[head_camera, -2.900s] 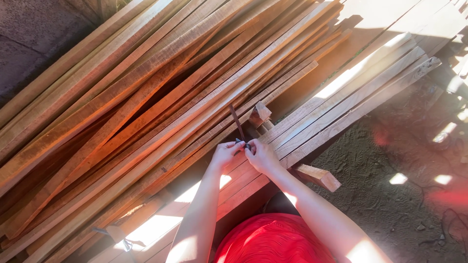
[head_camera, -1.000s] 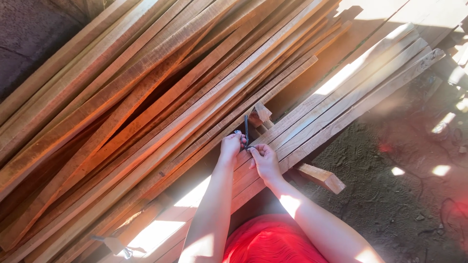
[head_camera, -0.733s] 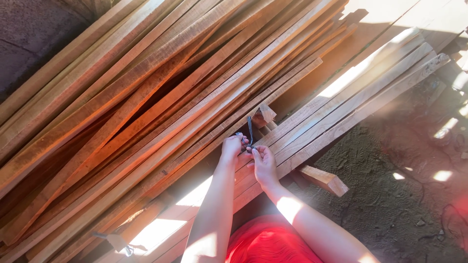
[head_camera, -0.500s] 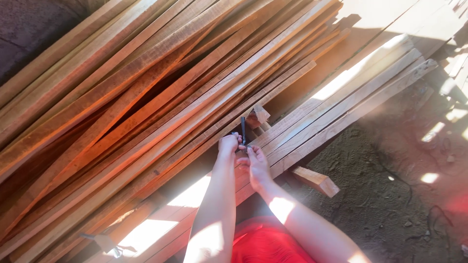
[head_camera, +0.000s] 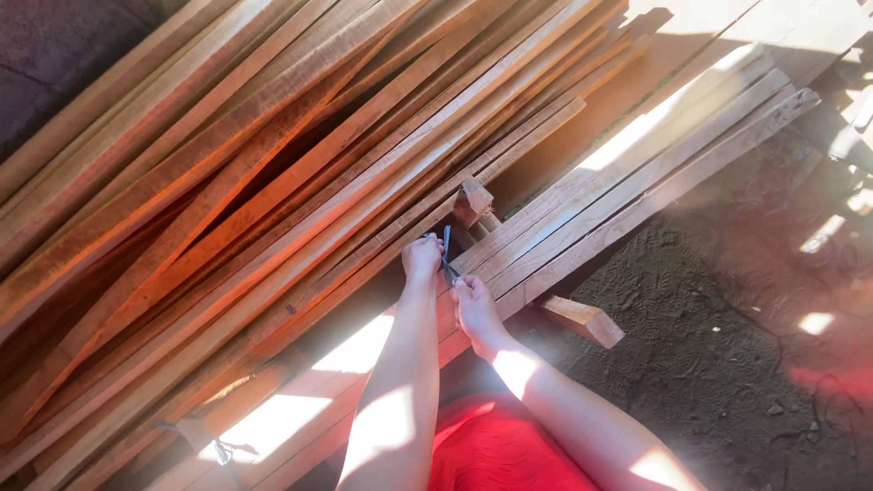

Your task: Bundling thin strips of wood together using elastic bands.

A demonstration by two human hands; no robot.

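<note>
My left hand (head_camera: pixel 422 257) and my right hand (head_camera: pixel 473 301) meet over a bundle of long wooden slats (head_camera: pixel 582 205). Between them they pinch a thin dark strap (head_camera: pixel 446 249), whose free end sticks up just past my left fingers. The strap runs around the slats near their middle. A short wooden offcut (head_camera: pixel 469 198) lies just beyond my hands. I wear a red garment (head_camera: pixel 496 455) at the bottom of the view.
A big heap of long reddish wooden slats (head_camera: pixel 227 182) fills the left and centre, lying diagonally. A short block (head_camera: pixel 582 320) pokes out under the bundle to the right. Dark dirt ground (head_camera: pixel 727 336) lies to the right. Another dark strap (head_camera: pixel 205 436) ties slats at bottom left.
The strap's free end was long and leaning away at first; it is now short and upright by my left fingers. My hands shifted slightly up and left while working it.
</note>
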